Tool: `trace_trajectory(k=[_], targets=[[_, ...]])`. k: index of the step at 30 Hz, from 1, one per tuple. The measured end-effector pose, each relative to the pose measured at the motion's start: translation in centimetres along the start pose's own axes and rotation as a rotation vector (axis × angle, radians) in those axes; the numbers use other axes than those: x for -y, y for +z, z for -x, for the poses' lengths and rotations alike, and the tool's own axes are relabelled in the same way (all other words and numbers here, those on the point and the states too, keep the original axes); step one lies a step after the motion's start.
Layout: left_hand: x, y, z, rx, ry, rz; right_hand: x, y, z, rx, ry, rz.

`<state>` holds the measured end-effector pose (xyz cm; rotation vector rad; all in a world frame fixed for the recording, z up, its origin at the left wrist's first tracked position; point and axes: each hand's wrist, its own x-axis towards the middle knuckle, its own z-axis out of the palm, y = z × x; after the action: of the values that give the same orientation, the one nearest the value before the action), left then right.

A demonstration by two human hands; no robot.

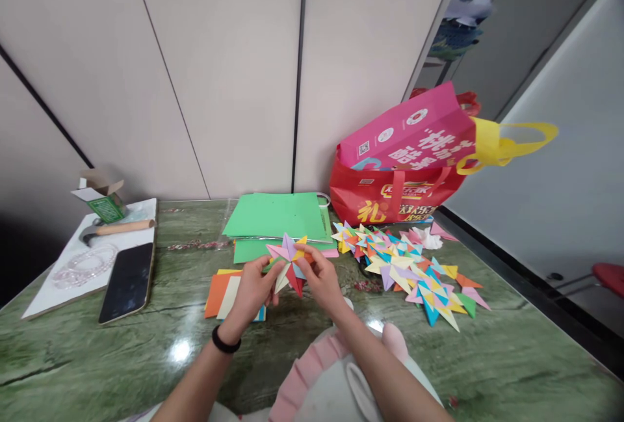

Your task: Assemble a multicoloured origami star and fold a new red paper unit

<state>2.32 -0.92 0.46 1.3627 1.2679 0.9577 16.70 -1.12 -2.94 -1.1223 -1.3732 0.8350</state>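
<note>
A many-pointed folded paper star (288,253) in lilac, yellow, pink, red, green and cream is held up above the table. My left hand (256,285) pinches its left side, thumb on the front. At its right side, my right hand (319,277) grips it with thumb and fingers; some fingertips are hidden behind the paper. Just behind and to the left lies a small stack of coloured paper squares (219,296), orange, cream and blue among them. A pile of folded paper stars (414,269) spreads over the table on the right.
Green paper sheets (275,215) lie behind my hands. A red bag (375,194) holding a pink bag (414,126) stands at the back right. On the left are a phone (127,282), a hammer (117,230), a small green box (104,201) and a white board (53,289).
</note>
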Motion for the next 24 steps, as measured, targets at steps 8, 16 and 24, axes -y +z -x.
trace_trajectory(k=[8, 16, 24], targets=[[0.27, -0.11, -0.29, -0.029, 0.02, 0.047, -0.32, 0.48, 0.47, -0.026, -0.017, 0.062], [0.22, -0.16, -0.34, 0.009, 0.039, 0.087, 0.13, 0.22, 0.26, -0.008, -0.069, -0.066], [0.57, -0.6, -0.66, -0.04, 0.051, 0.086, -0.47, 0.21, 0.1, -0.074, 0.073, -0.119]])
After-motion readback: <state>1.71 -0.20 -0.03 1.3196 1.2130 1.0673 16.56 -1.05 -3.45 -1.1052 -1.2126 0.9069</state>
